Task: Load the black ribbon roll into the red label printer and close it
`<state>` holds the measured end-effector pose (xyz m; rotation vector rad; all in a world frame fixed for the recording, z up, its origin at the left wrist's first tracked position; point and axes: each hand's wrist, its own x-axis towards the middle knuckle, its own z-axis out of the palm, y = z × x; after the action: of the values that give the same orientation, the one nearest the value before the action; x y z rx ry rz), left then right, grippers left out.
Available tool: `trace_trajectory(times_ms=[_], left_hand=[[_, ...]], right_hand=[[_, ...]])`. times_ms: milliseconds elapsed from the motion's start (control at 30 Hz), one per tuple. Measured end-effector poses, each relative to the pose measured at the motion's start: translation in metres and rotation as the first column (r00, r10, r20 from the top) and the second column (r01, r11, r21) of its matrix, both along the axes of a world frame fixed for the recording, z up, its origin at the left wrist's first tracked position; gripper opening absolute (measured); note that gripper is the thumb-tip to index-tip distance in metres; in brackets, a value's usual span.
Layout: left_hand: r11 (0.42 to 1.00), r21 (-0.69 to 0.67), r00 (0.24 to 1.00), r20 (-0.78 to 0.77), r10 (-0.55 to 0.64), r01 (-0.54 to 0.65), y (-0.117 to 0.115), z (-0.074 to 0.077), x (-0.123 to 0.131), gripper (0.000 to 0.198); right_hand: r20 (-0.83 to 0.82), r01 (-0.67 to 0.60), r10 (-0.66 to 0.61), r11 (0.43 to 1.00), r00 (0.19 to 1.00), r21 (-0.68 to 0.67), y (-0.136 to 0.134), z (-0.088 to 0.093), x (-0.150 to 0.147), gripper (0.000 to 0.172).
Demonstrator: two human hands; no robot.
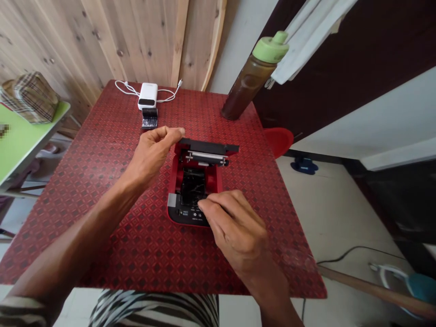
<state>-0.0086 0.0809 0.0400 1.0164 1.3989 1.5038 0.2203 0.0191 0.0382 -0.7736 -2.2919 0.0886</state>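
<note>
The left hand (pixel 150 156) is hovering half open, gripping nothing, just beside the raised black lid (pixel 207 146). The right hand (pixel 235 227) is resting loosely curled on the front panel of a compact red-and-black plastic receipt printer (pixel 213 179), sitting open on the red diamond-patterned counter (pixel 218 268). It is looking light but stiff, safest held by its side walls.

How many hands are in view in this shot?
2. The left hand is raised at the back edge of an open red-and-black printer; the right hand is at the printer's front panel. No others show.
</note>
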Motion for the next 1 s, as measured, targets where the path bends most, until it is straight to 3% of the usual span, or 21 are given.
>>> trace_trajectory(times_ms=[67, 233, 300, 433, 800, 1000], left_hand=[[0.998, -0.036, 0.998, 0.033, -0.057, 0.059, -0.012, 0.002, -0.003, 0.023], [0.961, -0.197, 0.975, 0.151, -0.164, 0.192, -0.051, -0.009, -0.01, 0.07], [0.936, -0.236, 0.956, 0.195, -0.219, 0.262, -0.061, -0.017, -0.01, 0.076], [0.914, -0.194, 0.917, 0.262, -0.301, 0.356, -0.069, -0.03, -0.007, 0.071], [0.917, -0.208, 0.937, 0.155, -0.313, 0.341, -0.079, -0.039, -0.012, 0.075], [0.923, -0.182, 0.927, 0.232, -0.295, 0.339, -0.078, -0.04, -0.007, 0.084]], right_hand=[[-0.014, 0.019, -0.019, 1.0, 1.0, 0.006, -0.002, -0.005, 0.0, 0.027], [-0.001, 0.127, -0.127, 0.987, 0.992, 0.101, -0.007, -0.009, 0.0, 0.027], [0.006, 0.161, -0.162, 0.983, 0.987, 0.088, -0.008, -0.01, 0.0, 0.022], [0.016, 0.113, -0.113, 0.993, 0.993, -0.02, -0.006, -0.012, -0.001, 0.016], [0.035, 0.107, -0.105, 0.992, 0.994, -0.063, -0.007, -0.012, 0.0, 0.02], [0.02, 0.09, -0.089, 0.991, 0.996, -0.095, -0.007, -0.012, 0.002, 0.026]])
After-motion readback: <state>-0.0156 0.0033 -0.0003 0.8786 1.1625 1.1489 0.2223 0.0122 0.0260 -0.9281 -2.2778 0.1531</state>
